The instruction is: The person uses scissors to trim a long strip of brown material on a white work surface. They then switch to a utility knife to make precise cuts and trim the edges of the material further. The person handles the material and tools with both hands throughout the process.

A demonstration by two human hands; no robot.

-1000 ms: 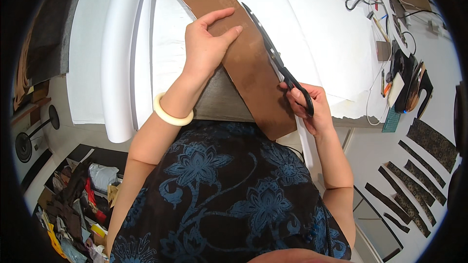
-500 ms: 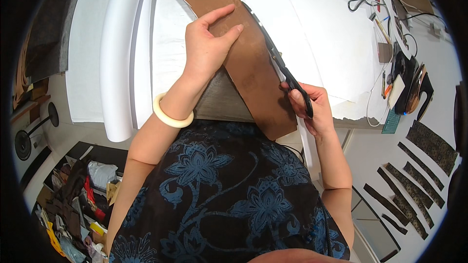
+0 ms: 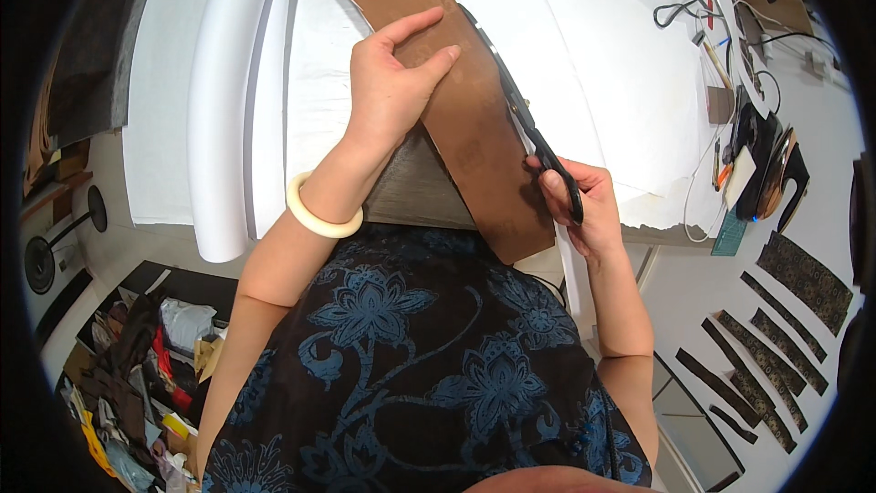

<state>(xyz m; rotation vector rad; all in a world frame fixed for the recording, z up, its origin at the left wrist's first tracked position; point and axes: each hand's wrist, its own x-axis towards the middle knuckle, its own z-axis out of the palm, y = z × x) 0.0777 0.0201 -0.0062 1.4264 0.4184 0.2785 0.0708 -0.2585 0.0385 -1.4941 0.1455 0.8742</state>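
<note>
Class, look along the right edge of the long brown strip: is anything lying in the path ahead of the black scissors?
Nothing visible does. The black scissors run along the long brown strip; the left hand presses beside them, not ahead.

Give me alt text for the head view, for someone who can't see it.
A right hand works black scissors along the right edge of a long brown strip, which the left hand presses flat on white paper covering a table. Dark cut strips lie on the floor at right.

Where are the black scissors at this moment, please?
In the head view, the black scissors lie right of centre along the brown strip's right edge, handles in the right hand.
</note>
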